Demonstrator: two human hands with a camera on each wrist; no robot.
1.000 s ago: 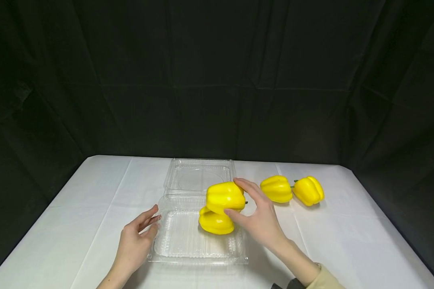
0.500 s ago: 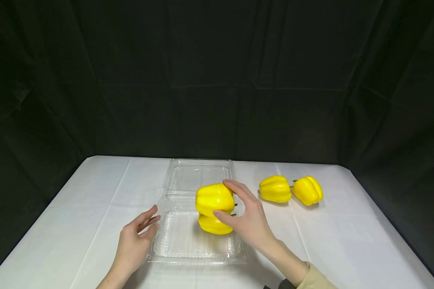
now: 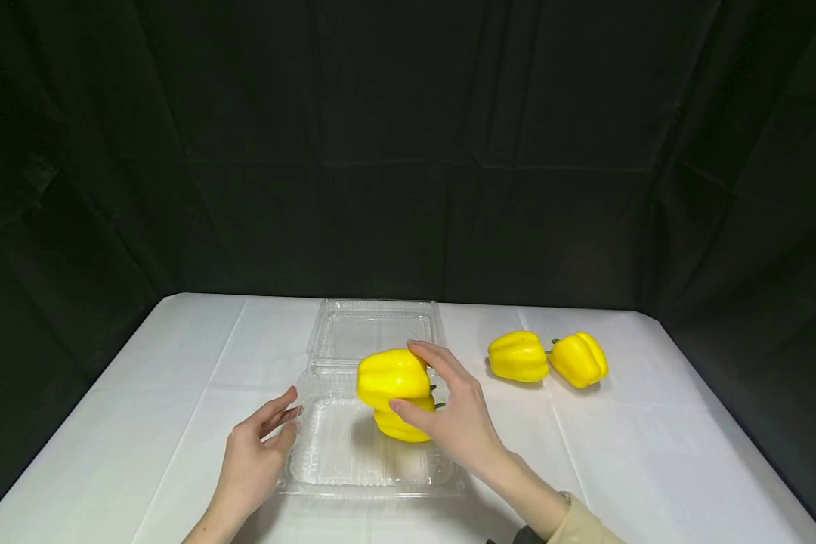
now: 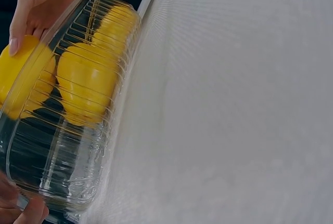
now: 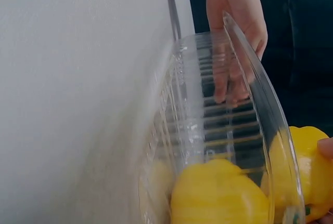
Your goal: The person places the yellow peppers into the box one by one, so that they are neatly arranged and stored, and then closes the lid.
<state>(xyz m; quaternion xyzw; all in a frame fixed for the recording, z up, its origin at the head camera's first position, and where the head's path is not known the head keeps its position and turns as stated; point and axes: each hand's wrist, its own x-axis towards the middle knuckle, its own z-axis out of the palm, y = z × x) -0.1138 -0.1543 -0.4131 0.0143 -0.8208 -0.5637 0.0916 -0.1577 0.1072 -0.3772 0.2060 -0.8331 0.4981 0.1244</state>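
Note:
My right hand (image 3: 459, 415) holds a yellow bell pepper (image 3: 391, 374) between thumb and fingers, above the base of a clear plastic clamshell container (image 3: 340, 483). The held bell pepper (image 4: 23, 78) overlaps the container's near wall in the left wrist view. Below it, a second yellow bell pepper (image 3: 401, 429) lies on its side in the right half of the base, partly hidden in the head view. My left hand (image 3: 255, 453) is at the container's left edge, its thumb and fingers around the rim; the left hand (image 5: 237, 37) shows past the clear wall in the right wrist view.
Two more yellow bell peppers, one nearer (image 3: 518, 357) and one farther right (image 3: 579, 360), lie stem to stem on the white tablecloth (image 3: 666, 453). The container's lid (image 3: 374, 332) is folded back behind the base. Black cloth (image 3: 408, 151) hangs behind the table.
My right hand has carried its bell pepper leftward and slightly down, over the bell pepper lying in the container. The left hand has stayed at the container's left edge.

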